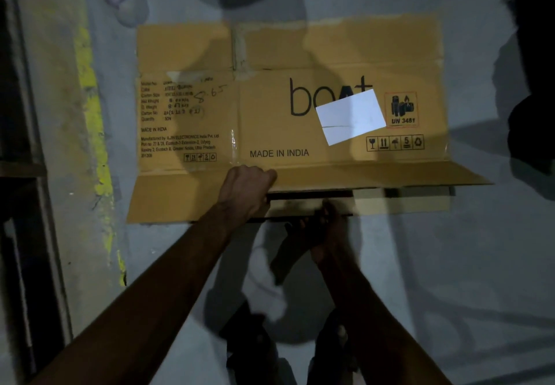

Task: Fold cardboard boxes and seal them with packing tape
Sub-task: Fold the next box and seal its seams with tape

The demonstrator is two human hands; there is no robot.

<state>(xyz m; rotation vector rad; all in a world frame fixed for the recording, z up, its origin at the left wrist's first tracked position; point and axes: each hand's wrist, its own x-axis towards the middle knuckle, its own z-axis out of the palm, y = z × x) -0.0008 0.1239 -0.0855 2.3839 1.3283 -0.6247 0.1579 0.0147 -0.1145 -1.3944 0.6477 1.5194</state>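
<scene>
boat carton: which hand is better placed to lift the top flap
Left. The left hand curls over the edge of the upper flap of the carton, ready to lift it. The right hand is lower, in shadow by the bottom layer; grip unclear.

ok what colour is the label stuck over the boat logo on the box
Plain white; the label shows clearly in the head view.

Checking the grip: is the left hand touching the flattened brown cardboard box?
Touching. Head view: the left hand curls over the near flap of the flattened brown cardboard box.
</scene>
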